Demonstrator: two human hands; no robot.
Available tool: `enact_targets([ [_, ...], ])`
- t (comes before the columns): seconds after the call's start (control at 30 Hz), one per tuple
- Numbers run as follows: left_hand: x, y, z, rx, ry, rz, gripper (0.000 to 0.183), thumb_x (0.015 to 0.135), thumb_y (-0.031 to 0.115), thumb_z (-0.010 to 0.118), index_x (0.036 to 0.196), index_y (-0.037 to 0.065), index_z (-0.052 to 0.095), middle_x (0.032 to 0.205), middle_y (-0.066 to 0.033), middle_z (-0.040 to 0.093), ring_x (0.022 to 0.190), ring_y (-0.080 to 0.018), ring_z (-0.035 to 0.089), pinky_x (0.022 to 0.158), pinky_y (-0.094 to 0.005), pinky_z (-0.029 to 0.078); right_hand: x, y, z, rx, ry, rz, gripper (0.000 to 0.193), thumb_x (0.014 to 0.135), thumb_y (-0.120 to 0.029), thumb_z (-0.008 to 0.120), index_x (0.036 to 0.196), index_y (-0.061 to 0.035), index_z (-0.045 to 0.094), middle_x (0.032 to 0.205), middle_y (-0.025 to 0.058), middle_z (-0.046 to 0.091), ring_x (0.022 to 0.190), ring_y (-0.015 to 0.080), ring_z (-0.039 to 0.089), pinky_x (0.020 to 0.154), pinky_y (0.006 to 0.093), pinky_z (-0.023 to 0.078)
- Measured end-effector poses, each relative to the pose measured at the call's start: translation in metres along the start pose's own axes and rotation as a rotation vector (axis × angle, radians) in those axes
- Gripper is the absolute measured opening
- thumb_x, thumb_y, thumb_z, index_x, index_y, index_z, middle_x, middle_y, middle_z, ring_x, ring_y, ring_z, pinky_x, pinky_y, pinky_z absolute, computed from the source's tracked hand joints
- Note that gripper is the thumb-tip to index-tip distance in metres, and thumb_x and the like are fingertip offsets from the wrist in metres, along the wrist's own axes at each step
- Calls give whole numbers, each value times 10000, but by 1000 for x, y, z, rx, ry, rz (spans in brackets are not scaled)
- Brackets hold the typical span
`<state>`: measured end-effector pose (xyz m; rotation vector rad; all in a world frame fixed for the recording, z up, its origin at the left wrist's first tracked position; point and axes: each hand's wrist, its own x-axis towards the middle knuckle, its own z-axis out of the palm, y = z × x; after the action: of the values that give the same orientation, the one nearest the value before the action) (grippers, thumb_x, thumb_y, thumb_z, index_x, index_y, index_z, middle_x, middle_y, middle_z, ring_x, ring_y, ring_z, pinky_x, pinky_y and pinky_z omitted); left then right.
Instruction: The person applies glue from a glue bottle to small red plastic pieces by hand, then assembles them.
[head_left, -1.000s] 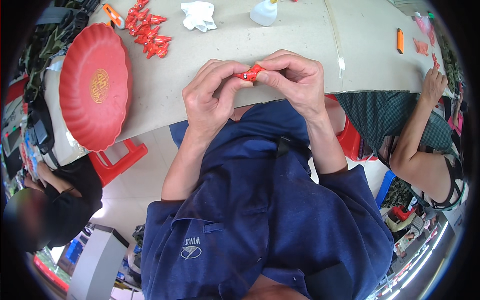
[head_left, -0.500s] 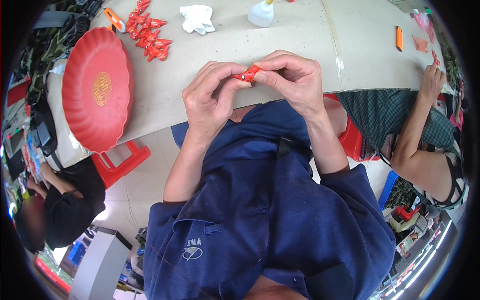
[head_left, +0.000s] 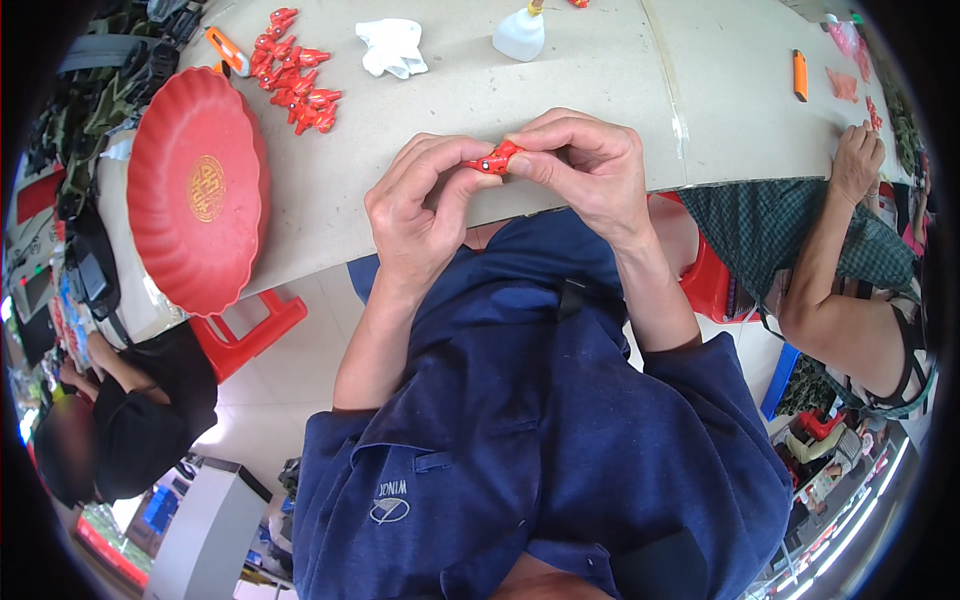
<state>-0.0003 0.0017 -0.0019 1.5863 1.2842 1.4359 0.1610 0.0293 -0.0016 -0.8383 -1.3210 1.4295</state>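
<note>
Above the table's near edge, a small red plastic figure [head_left: 491, 161] with a dark-and-white eye spot is pinched between my two hands. My left hand [head_left: 418, 212] grips its pointed left end with thumb and forefinger. On its other end, my right hand [head_left: 592, 180] closes thumb and forefinger, covering part of the figure. To the left on the tabletop lies a loose pile of similar red figures [head_left: 298, 88]. Left of my hands is a large red scalloped plastic tray [head_left: 165, 190] with a gold emblem on its bottom.
An orange utility knife [head_left: 228, 52] lies behind the tray; another orange one [head_left: 800, 75] is on the right. A crumpled white cloth or glove [head_left: 392, 48] and a translucent bottle [head_left: 520, 36] are farther back. A co-worker's hand [head_left: 857, 165] rests near small red pieces at right.
The red figure has tilted slightly between my fingertips and more of its body shows. Both hands keep their pinch and have barely moved. The whole view has shifted a little.
</note>
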Motion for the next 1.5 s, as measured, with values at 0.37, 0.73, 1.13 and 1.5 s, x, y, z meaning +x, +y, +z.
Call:
enact_targets([
  [0.37,0,2,1,-20,-4,-36,164,676,-55,668,827,0,633,749,-73,639,686,-172,600,608,-263,468,0,-1,0,9,7,9,103,763,-13,669,863,7,669,791,59,644,704,67,584,572,167,437],
  [0.73,2,2,2,-24,6,-34,159,678,-54,665,823,2,630,743,-73,637,686,-175,599,612,-264,468,2,-3,0,21,-10,7,103,768,-2,658,870,12,666,806,66,643,717,73,589,583,172,438],
  [1.13,11,14,-14,-607,-156,-586,214,885,150,554,984,-34,604,802,-82,640,687,-99,582,640,-214,473,1,-14,7,-97,58,-21,111,775,-63,673,872,-9,672,779,31,632,701,59,559,606,182,430],
  [1.5,9,20,-15,-715,-154,-750,234,876,207,573,944,-11,624,754,-63,641,609,-74,556,564,-198,453,2,-24,8,-212,78,-81,153,754,-56,682,894,3,661,803,41,629,688,67,548,600,190,427],
])
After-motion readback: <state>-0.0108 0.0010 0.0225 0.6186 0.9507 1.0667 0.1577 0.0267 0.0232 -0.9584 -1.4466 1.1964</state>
